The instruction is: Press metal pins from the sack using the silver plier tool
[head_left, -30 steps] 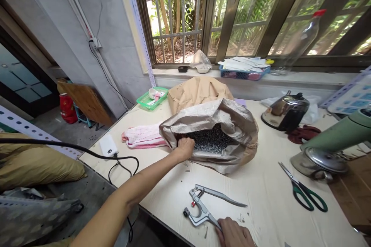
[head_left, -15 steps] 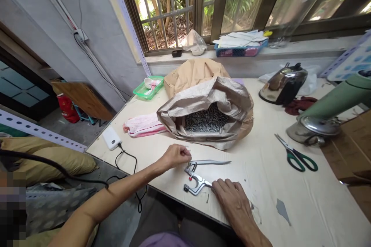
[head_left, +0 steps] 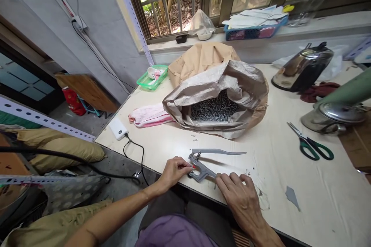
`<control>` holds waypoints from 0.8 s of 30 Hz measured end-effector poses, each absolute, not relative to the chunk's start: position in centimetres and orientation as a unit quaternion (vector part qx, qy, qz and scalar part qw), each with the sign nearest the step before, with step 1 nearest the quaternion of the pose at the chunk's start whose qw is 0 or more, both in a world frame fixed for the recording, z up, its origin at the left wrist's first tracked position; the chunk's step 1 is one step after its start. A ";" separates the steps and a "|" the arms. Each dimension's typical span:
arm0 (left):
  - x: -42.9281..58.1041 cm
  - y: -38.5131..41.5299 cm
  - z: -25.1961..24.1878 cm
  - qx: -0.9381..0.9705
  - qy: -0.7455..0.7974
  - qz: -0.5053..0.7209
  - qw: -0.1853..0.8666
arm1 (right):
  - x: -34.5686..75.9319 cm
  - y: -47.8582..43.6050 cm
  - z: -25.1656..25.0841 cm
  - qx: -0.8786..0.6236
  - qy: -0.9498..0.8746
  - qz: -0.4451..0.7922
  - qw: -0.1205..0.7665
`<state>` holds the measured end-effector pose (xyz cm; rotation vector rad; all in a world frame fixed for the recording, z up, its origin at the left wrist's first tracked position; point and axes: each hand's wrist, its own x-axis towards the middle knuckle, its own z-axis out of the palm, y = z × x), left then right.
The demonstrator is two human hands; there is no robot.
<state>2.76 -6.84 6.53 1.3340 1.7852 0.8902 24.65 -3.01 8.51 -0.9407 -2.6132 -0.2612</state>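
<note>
Grey metal snap pliers (head_left: 203, 162) lie at the near edge of the table (head_left: 278, 170), handles spread, one handle pointing right. My left hand (head_left: 173, 171) is pinched at the pliers' jaw, fingers closed on something too small to make out. My right hand (head_left: 242, 198) grips the lower handle and rests on the table. Behind the pliers a silver-lined brown sack (head_left: 220, 100) lies open, full of small dark metal pieces (head_left: 213, 109).
Green-handled scissors (head_left: 311, 146) lie to the right, near a green machine base (head_left: 336, 114) and a kettle (head_left: 303, 67). A pink cloth (head_left: 149, 115), a white power bank (head_left: 118, 128) with cable and a green basket (head_left: 152, 77) sit left. A few loose pieces (head_left: 194, 137) lie before the sack.
My left hand came out of the sack and down to the pliers' jaw. The pliers shifted nearer the table edge under my right hand. The view tilted downward.
</note>
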 end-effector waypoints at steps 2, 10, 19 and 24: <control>2.8 -6.8 6.5 0.530 0.693 0.332 0.358 | 24.6 -3.0 8.6 -0.337 -0.923 -0.086 0.164; 3.1 -6.7 7.3 0.536 0.700 0.292 0.370 | 24.5 -3.1 8.7 -0.345 -0.923 -0.077 0.151; 2.8 -5.8 7.6 0.530 0.717 0.194 0.410 | 24.3 -2.5 7.8 -0.337 -0.921 -0.100 0.165; 2.6 -5.6 7.3 0.520 0.715 0.170 0.435 | 24.1 -2.0 7.3 -0.340 -0.920 -0.091 0.174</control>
